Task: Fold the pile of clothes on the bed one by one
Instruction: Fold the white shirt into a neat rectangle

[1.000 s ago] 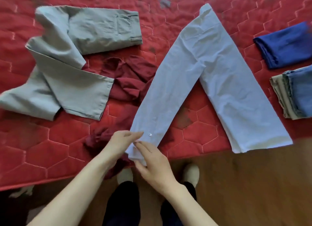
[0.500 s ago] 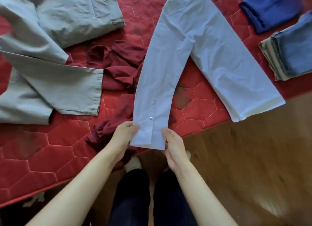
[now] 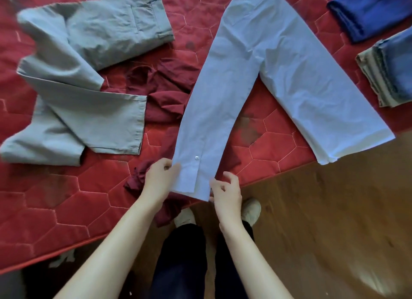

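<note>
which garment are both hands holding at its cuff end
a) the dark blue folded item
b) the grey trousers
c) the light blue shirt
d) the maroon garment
c: the left hand and right hand pinch either side of the cuff end of the light blue shirt, near the bed's edge.

A red quilted bedspread (image 3: 66,205), stitched in a hexagon pattern and marked with darker blotches, covers the bed's surface to its near edge. Beyond that edge lies a wooden floor (image 3: 323,220) of warm brown boards, catching a patch of glare at lower right. 2 light-coloured shoes (image 3: 252,209) stand on the boards, below dark trouser legs (image 3: 180,260), close against the bed's edge.
</note>
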